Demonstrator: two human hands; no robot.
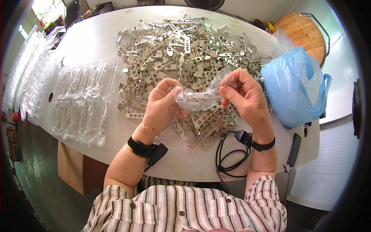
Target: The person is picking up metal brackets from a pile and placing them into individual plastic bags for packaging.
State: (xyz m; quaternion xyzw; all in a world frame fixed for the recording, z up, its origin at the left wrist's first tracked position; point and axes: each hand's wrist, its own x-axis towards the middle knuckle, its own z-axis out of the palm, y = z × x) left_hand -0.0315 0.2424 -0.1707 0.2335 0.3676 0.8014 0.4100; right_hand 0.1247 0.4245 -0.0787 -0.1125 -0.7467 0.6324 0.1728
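Between my two hands stretches a clear plastic bag [199, 99], crumpled, over the near part of a big heap of flat metal strips with holes [162, 58]. My left hand [164, 101] pinches the bag's left end, thumb against fingers. At the other end my right hand [244, 94] grips the bag between thumb and fingertips. Something thin and dark shows at the right fingertips, too small to name. To the left lies a clear plastic tray [113, 92] with rows of bagged metal strips [79, 104].
Stacked clear trays [29, 73] stand at the far left. On the right sits a blue plastic bag [291, 85], with a round wooden board [303, 33] behind it. A coiled black cable [220, 154] and a black phone-like bar [294, 150] lie near the front edge. A cardboard box [71, 166] is below the table.
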